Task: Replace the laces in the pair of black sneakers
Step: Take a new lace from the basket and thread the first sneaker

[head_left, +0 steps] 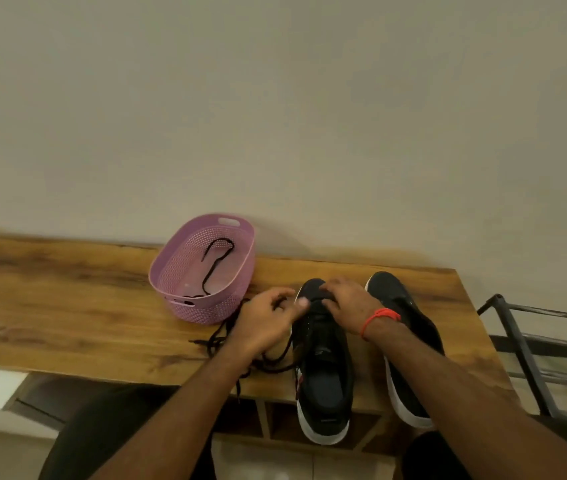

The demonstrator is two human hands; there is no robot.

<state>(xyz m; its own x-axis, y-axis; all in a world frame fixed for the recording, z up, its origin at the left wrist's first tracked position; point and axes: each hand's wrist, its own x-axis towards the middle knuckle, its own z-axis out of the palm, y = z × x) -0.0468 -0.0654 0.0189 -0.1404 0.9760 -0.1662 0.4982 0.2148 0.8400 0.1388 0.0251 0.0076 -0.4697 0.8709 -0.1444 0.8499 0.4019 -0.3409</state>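
Note:
Two black sneakers with white soles stand side by side on the wooden table, heels toward me. My right hand (346, 301) grips the toe end of the left sneaker (323, 368). The right sneaker (401, 306) lies partly under my right forearm. My left hand (268, 322), fingers curled, pinches a black lace (221, 337) at the left sneaker's front eyelets. The rest of that lace trails in loose loops on the table under my left wrist. A second black lace (214, 266) lies inside the pink basket.
The pink perforated basket (185, 265) stands on the wooden table (67, 306) just left of my hands, near the wall. A dark metal rack (524, 344) stands to the right of the table. The sneakers' heels overhang the table's near edge.

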